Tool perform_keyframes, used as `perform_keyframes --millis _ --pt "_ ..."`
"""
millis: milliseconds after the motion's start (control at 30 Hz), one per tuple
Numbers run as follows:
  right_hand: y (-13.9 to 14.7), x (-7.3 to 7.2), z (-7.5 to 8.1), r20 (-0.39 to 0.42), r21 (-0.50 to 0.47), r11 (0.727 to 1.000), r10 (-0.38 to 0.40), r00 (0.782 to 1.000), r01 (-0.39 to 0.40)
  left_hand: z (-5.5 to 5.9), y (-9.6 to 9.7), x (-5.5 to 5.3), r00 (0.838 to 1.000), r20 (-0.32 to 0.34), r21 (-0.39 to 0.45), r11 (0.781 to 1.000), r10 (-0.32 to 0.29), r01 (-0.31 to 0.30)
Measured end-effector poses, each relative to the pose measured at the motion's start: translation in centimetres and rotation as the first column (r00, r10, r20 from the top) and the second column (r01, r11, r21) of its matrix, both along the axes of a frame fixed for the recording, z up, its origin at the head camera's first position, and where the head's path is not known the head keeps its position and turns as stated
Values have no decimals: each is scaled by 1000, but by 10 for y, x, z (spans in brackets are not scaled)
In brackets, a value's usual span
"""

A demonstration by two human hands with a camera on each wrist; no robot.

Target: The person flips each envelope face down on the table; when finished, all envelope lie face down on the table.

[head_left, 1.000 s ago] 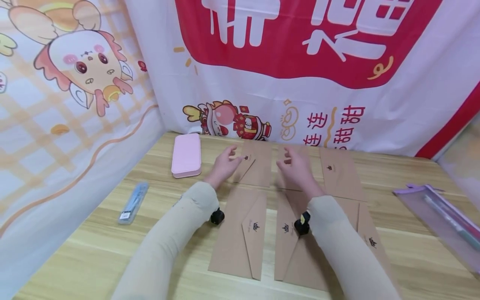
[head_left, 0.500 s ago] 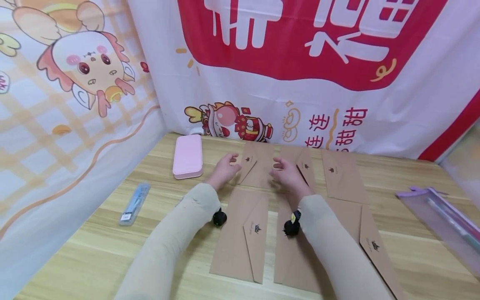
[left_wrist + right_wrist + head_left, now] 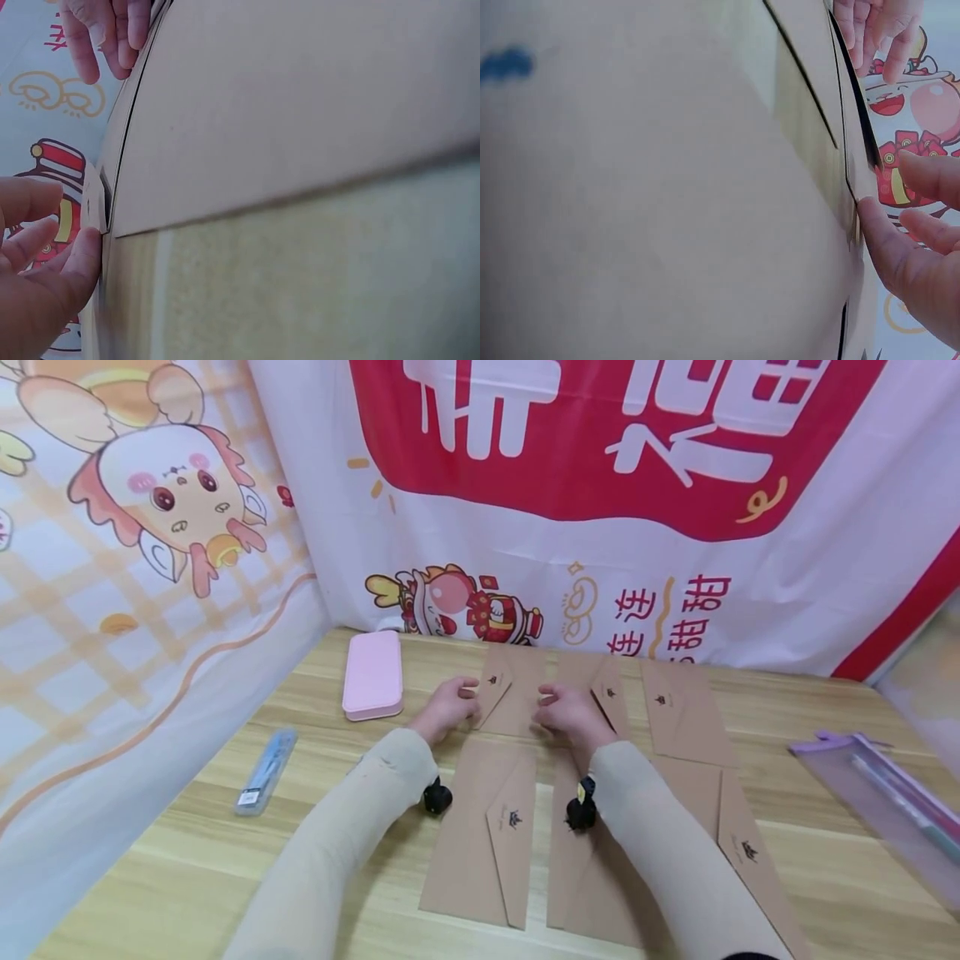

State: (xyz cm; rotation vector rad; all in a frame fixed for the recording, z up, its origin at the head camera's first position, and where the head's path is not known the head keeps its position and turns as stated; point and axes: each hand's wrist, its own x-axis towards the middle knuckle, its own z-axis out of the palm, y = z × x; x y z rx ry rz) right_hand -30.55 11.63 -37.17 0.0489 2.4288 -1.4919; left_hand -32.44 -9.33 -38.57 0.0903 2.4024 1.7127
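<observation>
Along the far edge of the table, we locate a row of three brown envelopes. The far-left envelope is positioned between the person's two hands, left of the middle of that edge. We observe the left hand at its left side: the thumb touches the border, and the bent fingers are spaced apart from the thumb. We observe the right hand at its right side: the thumb is at the border, with the index finger apart from it. We see neither hand clamped on anything. The right hand also covers part of the far-middle envelope. Toward the far right corner lies the far-right envelope.

Nearer the front edge, we identify the near-left envelope, lying flat with its crown-printed flap on the right. Beside it is the near-middle envelope, partly hidden by the right forearm; the near-right envelope shows beyond that forearm.

Near the far left corner, we note a pink case; a clear box lies closer to the left edge. Toward the right edge lies a purple pouch. A printed cloth hangs behind the far edge.
</observation>
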Motion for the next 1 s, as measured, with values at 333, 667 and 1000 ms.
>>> perform_keyframes --millis 333,667,1000 --pt "-5 -2 8 49 -72 997 30 998 -27 6 -5 -4 997 79 190 981 15 -30" --pt "-12 -4 5 85 -152 988 35 996 -22 12 -11 0 994 79 284 953 82 -101" --pt "-27 -3 -2 82 -295 955 39 996 -14 19 -18 -1 984 49 311 933 174 -180"
